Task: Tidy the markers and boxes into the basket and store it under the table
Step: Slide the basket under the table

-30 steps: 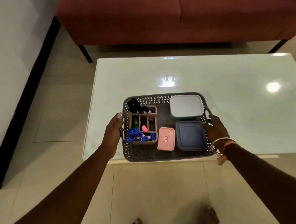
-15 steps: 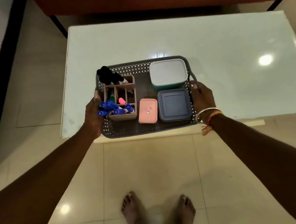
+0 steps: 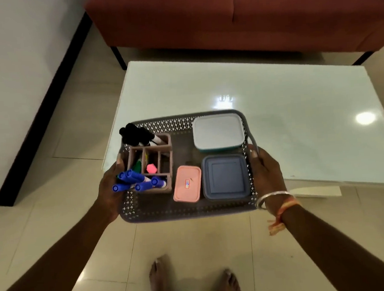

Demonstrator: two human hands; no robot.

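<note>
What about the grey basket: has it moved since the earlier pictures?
Yes. The grey basket has come toward the person: before, its near side lay about flush with the white table's near edge; now it reaches well past that edge.

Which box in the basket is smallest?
The pink box, between the marker holder and the dark blue box; that one and the white-lidded box are clearly larger.

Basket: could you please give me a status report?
Left hand, right hand grip basket sides. Markers, boxes inside. Basket overhangs table edge; nothing blocking.
</note>
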